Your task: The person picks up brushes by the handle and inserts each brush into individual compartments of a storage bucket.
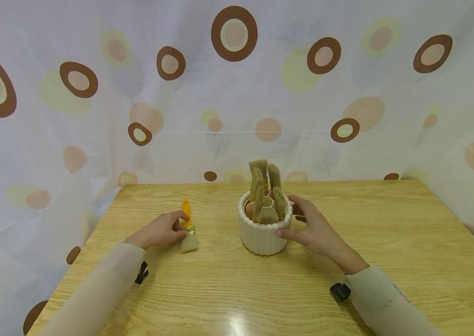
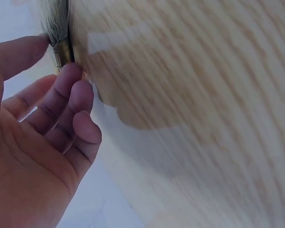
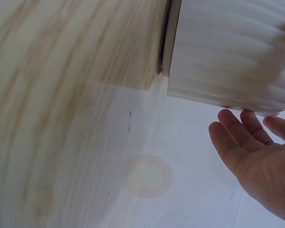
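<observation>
A flat paintbrush (image 1: 189, 244) with a yellow-orange handle and pale bristles lies on the left part of the table, bristles toward me. My left hand (image 1: 162, 229) pinches it around the metal ferrule; the left wrist view shows the thumb at the base of the bristles (image 2: 55, 21) and the fingertips beside the ferrule. A white ribbed pot (image 1: 262, 238) stands upright near the middle, holding several brushes (image 1: 258, 169) with bristles up. My right hand (image 1: 318, 232) holds the pot's right side, thumb in front, fingers behind. In the right wrist view, fingertips touch the ribbed wall (image 3: 228, 52).
The wooden table (image 1: 220, 284) ends at a back edge behind the pot. A patterned cloth (image 1: 237, 102) with brown and pale round shapes hangs behind and along the sides. Black straps (image 1: 340, 292) sit at both wrists.
</observation>
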`<state>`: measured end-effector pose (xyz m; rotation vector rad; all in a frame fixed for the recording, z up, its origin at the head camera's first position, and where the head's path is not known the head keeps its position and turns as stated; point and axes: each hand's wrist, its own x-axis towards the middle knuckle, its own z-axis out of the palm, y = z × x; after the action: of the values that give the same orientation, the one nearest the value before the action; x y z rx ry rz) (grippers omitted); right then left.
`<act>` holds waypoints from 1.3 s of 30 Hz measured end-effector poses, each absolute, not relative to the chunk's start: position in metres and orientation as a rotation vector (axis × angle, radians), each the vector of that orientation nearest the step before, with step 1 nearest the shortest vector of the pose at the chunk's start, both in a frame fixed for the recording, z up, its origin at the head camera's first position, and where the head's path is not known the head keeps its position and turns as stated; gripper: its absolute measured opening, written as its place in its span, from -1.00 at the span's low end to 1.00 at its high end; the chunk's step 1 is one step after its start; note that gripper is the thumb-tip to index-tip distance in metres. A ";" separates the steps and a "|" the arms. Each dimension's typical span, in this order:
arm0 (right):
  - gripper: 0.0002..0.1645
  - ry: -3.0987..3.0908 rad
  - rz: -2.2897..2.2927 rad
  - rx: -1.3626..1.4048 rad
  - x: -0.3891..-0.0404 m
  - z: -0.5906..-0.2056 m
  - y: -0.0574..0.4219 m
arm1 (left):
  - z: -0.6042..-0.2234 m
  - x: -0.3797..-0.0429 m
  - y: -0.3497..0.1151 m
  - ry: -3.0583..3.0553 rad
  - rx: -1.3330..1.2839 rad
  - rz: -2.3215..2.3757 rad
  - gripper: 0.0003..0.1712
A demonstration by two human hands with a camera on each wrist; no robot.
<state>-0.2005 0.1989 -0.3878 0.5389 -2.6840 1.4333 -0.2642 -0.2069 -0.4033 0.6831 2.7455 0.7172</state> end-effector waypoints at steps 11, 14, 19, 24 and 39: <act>0.16 -2.684 1.425 0.540 -0.201 -0.389 0.199 | -0.399 -0.262 -0.205 2.960 0.928 0.308 -0.38; 0.16 -2.696 1.443 0.536 -0.201 -0.389 0.199 | -0.398 -0.260 -0.200 2.949 0.993 0.212 -0.44; 0.17 -2.712 1.470 0.520 -0.201 -0.389 0.200 | -0.400 -0.258 -0.196 2.946 1.022 0.189 -0.57; 0.17 -2.703 1.485 0.519 -0.201 -0.389 0.201 | -0.401 -0.257 -0.195 2.957 1.002 0.214 -0.59; 0.12 -2.659 1.464 0.519 -0.203 -0.391 0.200 | -0.405 -0.260 -0.193 2.959 0.988 0.307 -0.62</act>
<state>-0.2030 0.1995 -0.3907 0.5195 -2.6587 1.4643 -0.2595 -0.1927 -0.4046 0.9876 2.9589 0.3072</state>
